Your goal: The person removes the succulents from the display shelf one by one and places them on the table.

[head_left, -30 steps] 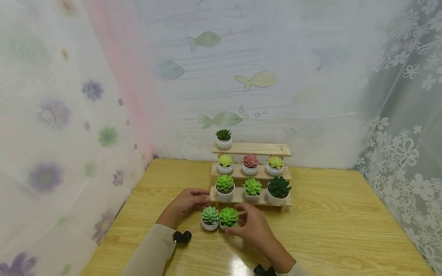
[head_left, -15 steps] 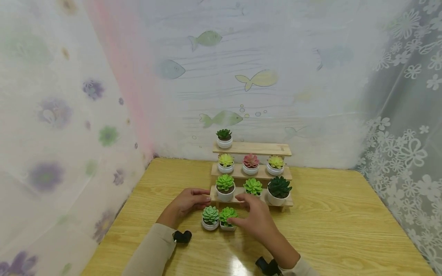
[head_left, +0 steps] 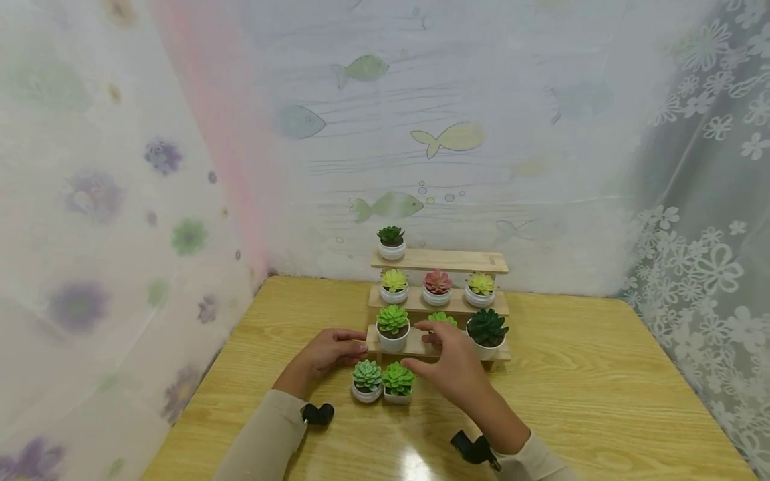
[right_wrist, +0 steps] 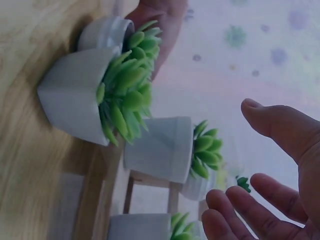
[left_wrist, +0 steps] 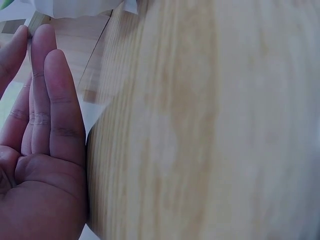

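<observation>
A three-step wooden plant stand [head_left: 442,259] holds potted succulents in white pots. At its left end my left hand [head_left: 327,351] pinches the edge of the lowest step between thumb and fingertips; in the left wrist view the fingers [left_wrist: 64,95] lie nearly straight. In front stand a pale green succulent [head_left: 367,375] in a round pot and a bright green succulent [head_left: 398,379] in a square pot, side by side. My right hand [head_left: 451,364], thumb and fingers spread, holds nothing just right of the square pot and partly hides a green succulent [head_left: 442,321] on the lowest step.
A dark green succulent [head_left: 391,235] tops the stand's left end. Yellow, pink [head_left: 436,283] and yellow succulents fill the middle step. On the lowest step are a green [head_left: 393,321] and a dark succulent [head_left: 487,327]. Printed curtains surround the wooden table [head_left: 577,387].
My right hand has let go of the square-potted green succulent and drawn back up and to the right. The pot stays beside the pale one. My left hand has not moved.
</observation>
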`<state>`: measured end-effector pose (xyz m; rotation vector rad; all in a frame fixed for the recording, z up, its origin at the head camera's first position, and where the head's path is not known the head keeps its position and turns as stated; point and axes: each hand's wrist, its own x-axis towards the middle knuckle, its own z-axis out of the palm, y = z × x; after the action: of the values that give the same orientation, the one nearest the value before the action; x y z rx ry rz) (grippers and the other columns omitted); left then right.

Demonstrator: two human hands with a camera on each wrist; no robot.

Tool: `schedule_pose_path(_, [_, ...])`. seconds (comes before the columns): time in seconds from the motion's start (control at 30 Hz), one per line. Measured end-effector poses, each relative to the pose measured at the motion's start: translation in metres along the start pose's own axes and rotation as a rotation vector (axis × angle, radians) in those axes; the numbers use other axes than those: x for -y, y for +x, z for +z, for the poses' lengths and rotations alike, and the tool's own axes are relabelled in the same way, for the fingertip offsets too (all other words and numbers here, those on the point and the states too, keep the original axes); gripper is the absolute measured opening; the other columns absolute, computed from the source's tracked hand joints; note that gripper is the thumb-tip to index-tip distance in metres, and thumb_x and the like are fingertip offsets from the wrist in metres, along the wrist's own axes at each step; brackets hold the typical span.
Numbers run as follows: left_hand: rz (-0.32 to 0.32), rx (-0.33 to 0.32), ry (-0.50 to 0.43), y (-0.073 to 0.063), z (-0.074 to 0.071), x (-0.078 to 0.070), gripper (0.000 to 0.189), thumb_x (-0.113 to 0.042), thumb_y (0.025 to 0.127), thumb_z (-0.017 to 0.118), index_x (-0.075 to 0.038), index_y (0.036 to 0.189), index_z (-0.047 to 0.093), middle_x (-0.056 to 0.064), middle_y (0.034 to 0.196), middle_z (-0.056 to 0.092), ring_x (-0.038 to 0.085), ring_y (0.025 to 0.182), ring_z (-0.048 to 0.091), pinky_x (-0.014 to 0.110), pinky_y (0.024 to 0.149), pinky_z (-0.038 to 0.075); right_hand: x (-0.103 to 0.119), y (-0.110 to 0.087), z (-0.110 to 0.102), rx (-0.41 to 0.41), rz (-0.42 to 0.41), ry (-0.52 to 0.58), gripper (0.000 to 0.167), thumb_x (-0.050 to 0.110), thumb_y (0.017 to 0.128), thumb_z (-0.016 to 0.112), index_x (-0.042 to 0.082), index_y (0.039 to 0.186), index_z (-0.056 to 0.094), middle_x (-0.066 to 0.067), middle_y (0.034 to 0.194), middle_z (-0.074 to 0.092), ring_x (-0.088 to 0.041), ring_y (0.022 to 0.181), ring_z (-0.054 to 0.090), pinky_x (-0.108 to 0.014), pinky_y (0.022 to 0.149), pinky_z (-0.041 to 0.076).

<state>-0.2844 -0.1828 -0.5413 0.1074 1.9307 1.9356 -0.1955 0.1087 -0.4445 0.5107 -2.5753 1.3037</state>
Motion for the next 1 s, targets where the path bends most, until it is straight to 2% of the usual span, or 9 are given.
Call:
schedule_pose_path(0.17, [0.004, 0.002, -0.005, -0.002, -0.001, 0.001, 0.046, -0.009, 0.096, 0.074, 0.008, 0.137, 0.061, 0.006, 0.1, 0.078, 0.016, 0.091, 0.077, 0.028, 0.079, 0.062, 0.003, 0.006, -0.007, -0.02, -0.023, -0.008, 0.06, 0.03, 0.075, 0.095, 0.023, 0.128, 0.068, -0.001, 0.125, 0.068, -0.025, 0.108, 0.072, -0.044, 0.092, 0.061])
schedule_pose_path(0.4, [0.025, 0.017, -0.004, -0.004, 0.0, -0.001, 0.047, -0.009, 0.097, 0.073, 0.01, 0.138, 0.059, 0.006, 0.101, 0.078, 0.015, 0.091, 0.076, 0.028, 0.079, 0.062, 0.009, 0.015, -0.015, -0.063, -0.086, -0.044, 0.06, 0.026, 0.077, 0.095, 0.015, 0.129, 0.068, -0.003, 0.123, 0.069, -0.028, 0.106, 0.072, -0.044, 0.087, 0.063])
schedule_pose_path(0.63, [0.006, 0.02, -0.01, -0.004, 0.001, 0.006, 0.046, -0.011, 0.097, 0.074, 0.007, 0.137, 0.062, 0.006, 0.102, 0.079, 0.015, 0.092, 0.077, 0.029, 0.081, 0.063, 0.008, 0.021, -0.019, -0.051, -0.065, -0.036, 0.057, 0.027, 0.08, 0.092, 0.018, 0.13, 0.067, -0.004, 0.126, 0.067, -0.028, 0.111, 0.071, -0.043, 0.09, 0.062])
schedule_pose_path(0.77, [0.021, 0.02, -0.005, -0.002, -0.001, 0.009, 0.047, -0.012, 0.097, 0.074, 0.008, 0.138, 0.06, 0.007, 0.103, 0.078, 0.016, 0.094, 0.076, 0.029, 0.081, 0.062, 0.006, 0.028, -0.022, -0.063, -0.094, -0.059, 0.058, 0.03, 0.08, 0.092, 0.016, 0.13, 0.066, -0.005, 0.125, 0.068, -0.029, 0.109, 0.072, -0.045, 0.088, 0.062])
schedule_pose_path(1.0, [0.024, 0.044, 0.026, 0.004, -0.005, 0.002, 0.048, -0.012, 0.098, 0.073, 0.007, 0.14, 0.058, 0.006, 0.104, 0.078, 0.015, 0.093, 0.076, 0.03, 0.083, 0.062, 0.008, 0.045, -0.028, -0.099, -0.149, -0.114, 0.063, 0.029, 0.076, 0.095, 0.014, 0.13, 0.066, -0.005, 0.126, 0.068, -0.03, 0.108, 0.073, -0.047, 0.087, 0.062])
